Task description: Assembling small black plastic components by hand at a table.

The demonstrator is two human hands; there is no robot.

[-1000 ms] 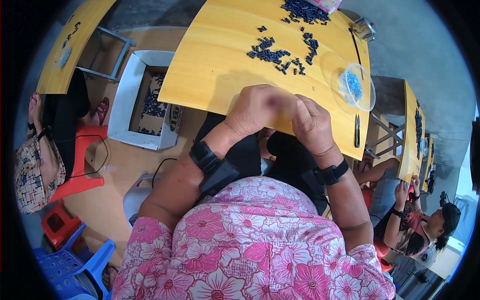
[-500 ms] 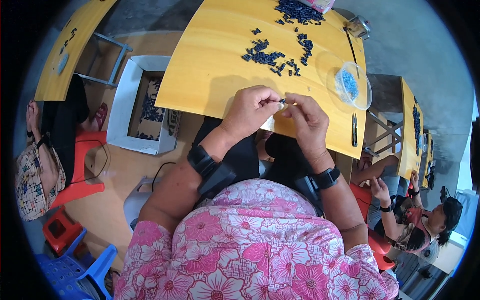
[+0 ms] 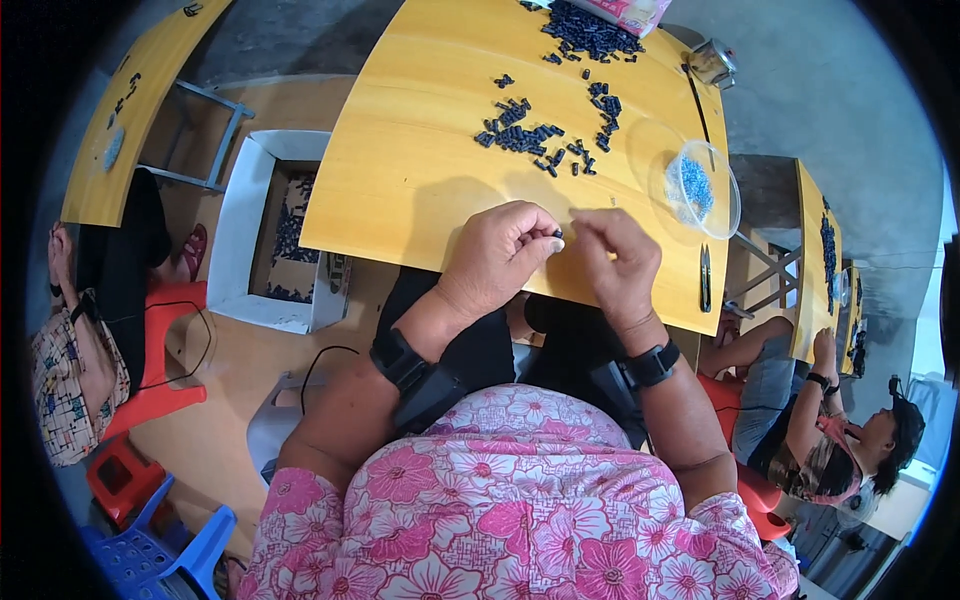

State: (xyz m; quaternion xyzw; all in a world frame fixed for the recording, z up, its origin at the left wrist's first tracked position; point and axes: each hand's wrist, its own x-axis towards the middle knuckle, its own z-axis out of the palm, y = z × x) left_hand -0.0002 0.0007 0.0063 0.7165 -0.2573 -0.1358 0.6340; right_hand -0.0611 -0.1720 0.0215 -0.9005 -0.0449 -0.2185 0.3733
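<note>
Head view: left hand (image 3: 497, 252) pinches a small dark part (image 3: 557, 234) over the yellow worktop's (image 3: 400, 160) near edge; right hand's (image 3: 618, 262) grip, pinched together at 3 o'clock, probably must mate something to it.

1 head-worn fisheye view — looking steeply down, close over the yellow table (image 3: 420, 150).

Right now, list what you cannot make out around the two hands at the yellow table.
- Head view: the small dark piece pinched in the left hand is mostly covered by its fingertips and too small to identify.
- Whether the right hand holds anything: its curled fingers hide it.
- The blue bits in the clear bowl: too small to tell apart.
- The dark pile at the table's far edge: cut off by the picture's top edge.
</note>
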